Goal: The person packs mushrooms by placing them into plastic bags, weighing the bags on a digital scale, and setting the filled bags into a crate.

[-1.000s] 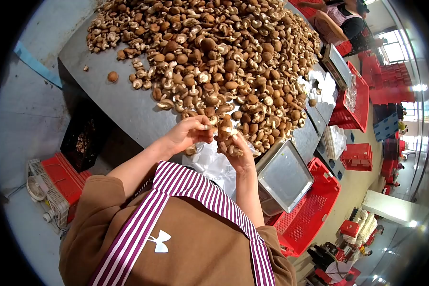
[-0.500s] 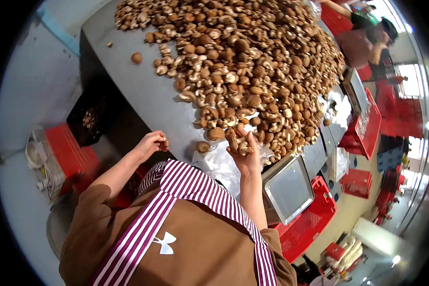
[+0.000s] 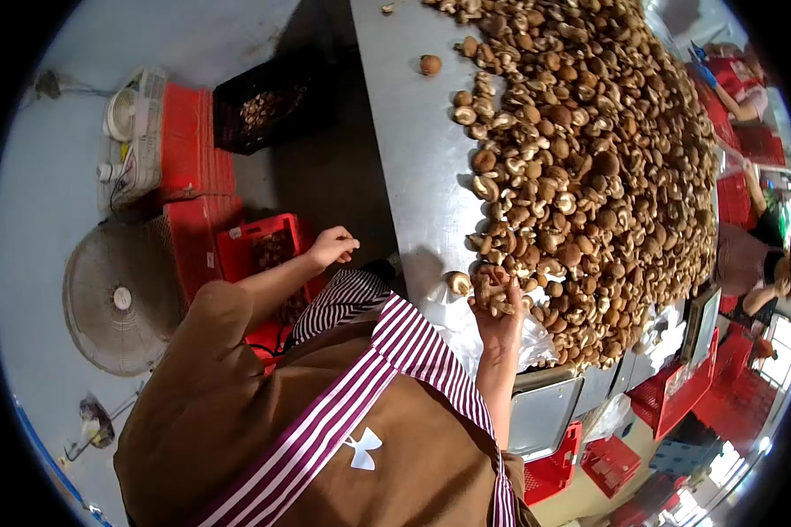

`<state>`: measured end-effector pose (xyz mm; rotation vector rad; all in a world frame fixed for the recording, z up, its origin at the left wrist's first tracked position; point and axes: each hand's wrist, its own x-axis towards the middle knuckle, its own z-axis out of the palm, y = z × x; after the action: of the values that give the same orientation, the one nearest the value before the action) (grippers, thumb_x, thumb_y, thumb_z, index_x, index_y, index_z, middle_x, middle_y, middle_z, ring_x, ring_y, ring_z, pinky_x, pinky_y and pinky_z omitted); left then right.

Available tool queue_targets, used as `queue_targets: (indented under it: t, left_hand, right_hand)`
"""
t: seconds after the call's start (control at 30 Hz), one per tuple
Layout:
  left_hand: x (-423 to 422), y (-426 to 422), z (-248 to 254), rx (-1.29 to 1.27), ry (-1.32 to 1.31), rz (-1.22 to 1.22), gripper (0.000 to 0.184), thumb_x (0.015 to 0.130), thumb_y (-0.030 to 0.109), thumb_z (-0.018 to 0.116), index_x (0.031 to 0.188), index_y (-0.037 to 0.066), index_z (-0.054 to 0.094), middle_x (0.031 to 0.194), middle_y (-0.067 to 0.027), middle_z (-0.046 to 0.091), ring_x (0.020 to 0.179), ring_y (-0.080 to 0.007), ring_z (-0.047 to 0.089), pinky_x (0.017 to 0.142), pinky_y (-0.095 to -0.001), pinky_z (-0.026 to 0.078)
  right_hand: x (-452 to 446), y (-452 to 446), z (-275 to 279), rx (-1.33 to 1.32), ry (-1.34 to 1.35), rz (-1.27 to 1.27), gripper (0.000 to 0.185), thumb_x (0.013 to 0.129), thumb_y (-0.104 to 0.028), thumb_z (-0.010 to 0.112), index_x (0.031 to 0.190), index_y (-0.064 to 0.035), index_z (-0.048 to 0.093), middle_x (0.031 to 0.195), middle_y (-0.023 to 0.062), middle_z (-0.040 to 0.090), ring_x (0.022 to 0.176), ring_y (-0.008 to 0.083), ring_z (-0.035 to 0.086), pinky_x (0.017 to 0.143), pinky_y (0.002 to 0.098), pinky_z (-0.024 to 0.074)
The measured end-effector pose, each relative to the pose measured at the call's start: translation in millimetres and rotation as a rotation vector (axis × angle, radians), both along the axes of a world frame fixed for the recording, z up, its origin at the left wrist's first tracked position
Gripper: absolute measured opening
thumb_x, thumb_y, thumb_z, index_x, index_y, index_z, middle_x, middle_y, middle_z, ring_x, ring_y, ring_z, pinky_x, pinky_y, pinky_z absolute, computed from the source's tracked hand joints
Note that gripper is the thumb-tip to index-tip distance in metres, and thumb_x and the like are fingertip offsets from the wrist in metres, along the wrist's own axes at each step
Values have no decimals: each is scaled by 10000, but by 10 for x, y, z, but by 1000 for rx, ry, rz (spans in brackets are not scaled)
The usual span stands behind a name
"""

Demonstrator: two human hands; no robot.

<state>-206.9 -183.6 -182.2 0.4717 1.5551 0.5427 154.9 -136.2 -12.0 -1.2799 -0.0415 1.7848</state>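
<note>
Brown cloth, crossed by a purple-and-white striped apron (image 3: 431,351), is seen closest. The two hands are held well apart. By the right hand (image 3: 503,323), a few mushrooms (image 3: 494,294) are clasped above the near edge of the metal bench (image 3: 400,114). The left hand (image 3: 334,248) is held off the bench, fingers curled, beside a red crate (image 3: 235,255) in which mushrooms are contained; whether anything is pinched there cannot be told. Beneath the right hand, thin white plastic (image 3: 453,329) is spread along the near edge, with a single mushroom (image 3: 457,283) rested on it. At the right end of that edge a metal tray (image 3: 543,413) is set, with another red crate (image 3: 549,479) placed beside it. Farther in, most of the bench is covered by a heap of mushrooms (image 3: 589,176), while one stray mushroom (image 3: 430,64) is left near the long bare edge. To the left are seen a round fan (image 3: 97,290) and a black crate (image 3: 228,127). Beyond the heap, other people (image 3: 738,259) are seen
</note>
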Motion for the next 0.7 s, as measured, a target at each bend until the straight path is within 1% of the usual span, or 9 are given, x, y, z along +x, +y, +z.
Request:
queue_targets:
  t: [0.07, 0.17, 0.23, 0.3, 0.37, 0.43, 0.5, 0.57, 0.7]
  left_hand:
    - [45, -49, -33, 114, 173, -185, 238, 912, 241, 681, 967, 17, 622, 826, -72, 656, 652, -150, 651, 592, -291, 541]
    - [159, -63, 81, -6, 20, -53, 293, 933, 283, 665, 1038, 11, 637, 887, -78, 664, 713, -166, 672, 642, -293, 555]
    - [267, -28, 425, -90, -340, 73, 540, 979, 500, 560, 1256, 36, 564, 1111, -133, 637, 957, -276, 677, 829, -385, 555]
    - [471, 54, 697, -232, -672, 191, 632, 982, 581, 485, 1370, 82, 494, 1234, -132, 607, 1026, -281, 645, 908, -451, 524]
    - [632, 124, 879, -283, -947, 234, 677, 967, 668, 402, 1361, 131, 526, 1202, -121, 610, 1055, -380, 641, 916, -470, 514]
    - [662, 36, 484, -303, -1534, 353, 597, 960, 659, 441, 1218, 150, 615, 1125, -96, 640, 1003, -306, 643, 903, -462, 518]
    - [744, 226, 1162, -236, -908, 470, 584, 934, 667, 496, 1168, 149, 630, 1091, -90, 653, 974, -259, 641, 894, -462, 523]
    - [612, 217, 1071, -251, -844, 455, 603, 902, 690, 535, 1138, 144, 637, 1163, -92, 620, 1074, -240, 606, 860, -446, 544]
    - [279, 44, 747, -201, -902, 391, 502, 960, 604, 513, 975, 124, 658, 710, 10, 591, 616, -112, 579, 577, -275, 516]
  right_hand:
    - [-128, 29, -17, 22, -26, 84, 401, 938, -402, 612, 1201, -100, 633, 1180, 103, 662, 1045, 243, 635, 771, 399, 529]
    - [-384, 69, 16, -4, -81, 223, 468, 995, -442, 517, 1231, -44, 585, 1161, 134, 644, 1050, 262, 631, 824, 376, 524]
    - [-495, 64, -128, 118, -170, 453, 530, 984, -508, 501, 1185, -32, 620, 1046, 92, 642, 895, 195, 621, 763, 319, 513]
    - [-783, 89, -135, 165, -468, 591, 494, 979, -497, 535, 1135, -42, 648, 1017, 67, 639, 862, 182, 615, 723, 307, 504]
    - [-994, -30, -474, 251, -565, 726, 428, 966, -436, 589, 1100, -36, 659, 997, 80, 637, 847, 187, 623, 682, 297, 499]
    - [-1322, -88, -321, 591, -629, 805, 377, 946, -353, 631, 1127, -22, 639, 1056, 110, 631, 941, 245, 617, 800, 391, 497]
    - [-1480, -109, -306, 1071, -1157, 1011, 463, 921, -366, 637, 1226, -21, 590, 1237, 156, 584, 1188, 338, 533, 1033, 511, 380]
    - [-1561, -152, -316, 1124, -1175, 1108, 581, 919, -387, 622, 1352, -23, 491, 1409, 177, 482, 1380, 377, 356, 1159, 564, 187]
    - [-1528, -103, -270, 1117, -900, 1136, 654, 939, -318, 614, 1466, -18, 369, 1468, 198, 432, 1407, 389, 334, 1154, 510, 271]
